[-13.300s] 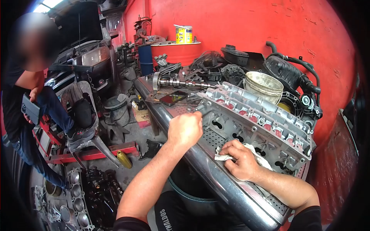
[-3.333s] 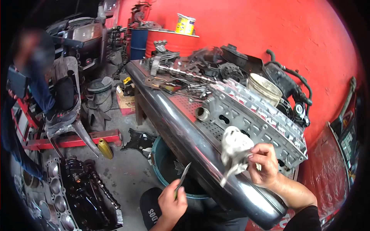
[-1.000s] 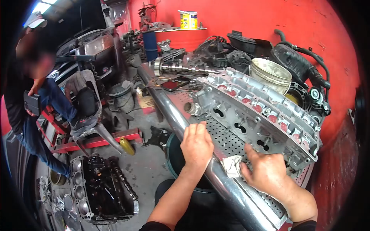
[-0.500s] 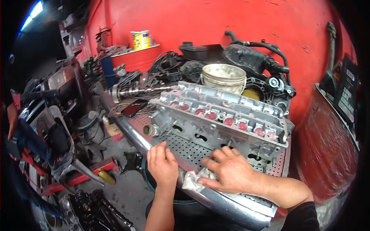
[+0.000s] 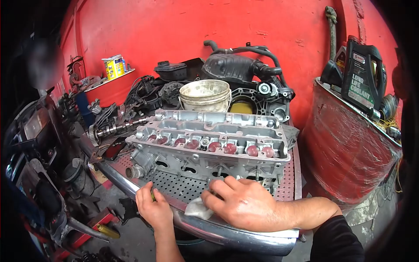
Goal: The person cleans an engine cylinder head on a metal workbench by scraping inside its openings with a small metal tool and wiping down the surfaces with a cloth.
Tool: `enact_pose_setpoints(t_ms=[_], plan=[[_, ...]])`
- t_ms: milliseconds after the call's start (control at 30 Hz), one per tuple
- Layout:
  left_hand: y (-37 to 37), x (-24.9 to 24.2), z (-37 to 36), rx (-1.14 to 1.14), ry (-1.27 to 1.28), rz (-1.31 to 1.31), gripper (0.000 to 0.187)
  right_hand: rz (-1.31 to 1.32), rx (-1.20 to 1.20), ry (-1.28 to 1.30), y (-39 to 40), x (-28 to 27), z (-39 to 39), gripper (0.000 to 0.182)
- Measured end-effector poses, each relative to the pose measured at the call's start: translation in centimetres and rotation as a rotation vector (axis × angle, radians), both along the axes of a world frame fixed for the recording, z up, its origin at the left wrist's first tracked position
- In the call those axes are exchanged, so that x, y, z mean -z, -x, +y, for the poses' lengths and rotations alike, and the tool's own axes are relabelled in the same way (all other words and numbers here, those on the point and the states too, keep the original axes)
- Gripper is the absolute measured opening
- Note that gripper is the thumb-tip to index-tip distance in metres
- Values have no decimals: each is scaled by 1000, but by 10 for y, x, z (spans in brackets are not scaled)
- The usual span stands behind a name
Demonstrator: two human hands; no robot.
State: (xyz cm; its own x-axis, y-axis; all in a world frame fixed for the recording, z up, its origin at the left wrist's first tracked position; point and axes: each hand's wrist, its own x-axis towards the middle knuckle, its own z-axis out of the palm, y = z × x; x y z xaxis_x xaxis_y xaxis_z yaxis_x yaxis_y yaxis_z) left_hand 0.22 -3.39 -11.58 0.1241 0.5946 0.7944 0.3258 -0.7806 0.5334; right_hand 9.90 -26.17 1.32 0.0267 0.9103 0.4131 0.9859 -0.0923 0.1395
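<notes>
A grey metal cylinder head [image 5: 205, 153] with red round caps along its top rests on a perforated metal tray [image 5: 183, 183] with a chrome front rail [image 5: 238, 236]. My right hand [image 5: 244, 203] is curled over a crumpled white rag [image 5: 198, 208], which lies on the rail and tray edge in front of the cylinder head. My left hand [image 5: 155, 207] is at the rail to the left, thumb and fingers drawn together. A small yellow-green bit shows between them, too small to name.
Behind the cylinder head stands a dirty white bucket [image 5: 205, 96] among black engine parts. A camshaft [image 5: 118, 130] and a phone [image 5: 114, 149] lie at the left. On the right, a coolant jug [image 5: 362, 78] stands on a plastic-wrapped red drum [image 5: 345, 148].
The head view has turned to the right, bringing the coolant jug fully into view. My right hand's fingers are more curled over the rag, and the yellow-green bit now shows in my left hand.
</notes>
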Motion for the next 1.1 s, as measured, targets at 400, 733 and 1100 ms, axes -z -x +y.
enact_pose_setpoints(t_ms=[400, 733, 1100], plan=[[2, -1, 2, -2, 13, -2, 25, -99, 349, -450, 3, -24, -79, 42], [3, -3, 1, -2, -34, -29, 25, -7, 244, -533, -62, -6, -31, 26], [2, -6, -2, -97, -62, 91, 23, 4, 186, -636, -71, 11, -38, 37]])
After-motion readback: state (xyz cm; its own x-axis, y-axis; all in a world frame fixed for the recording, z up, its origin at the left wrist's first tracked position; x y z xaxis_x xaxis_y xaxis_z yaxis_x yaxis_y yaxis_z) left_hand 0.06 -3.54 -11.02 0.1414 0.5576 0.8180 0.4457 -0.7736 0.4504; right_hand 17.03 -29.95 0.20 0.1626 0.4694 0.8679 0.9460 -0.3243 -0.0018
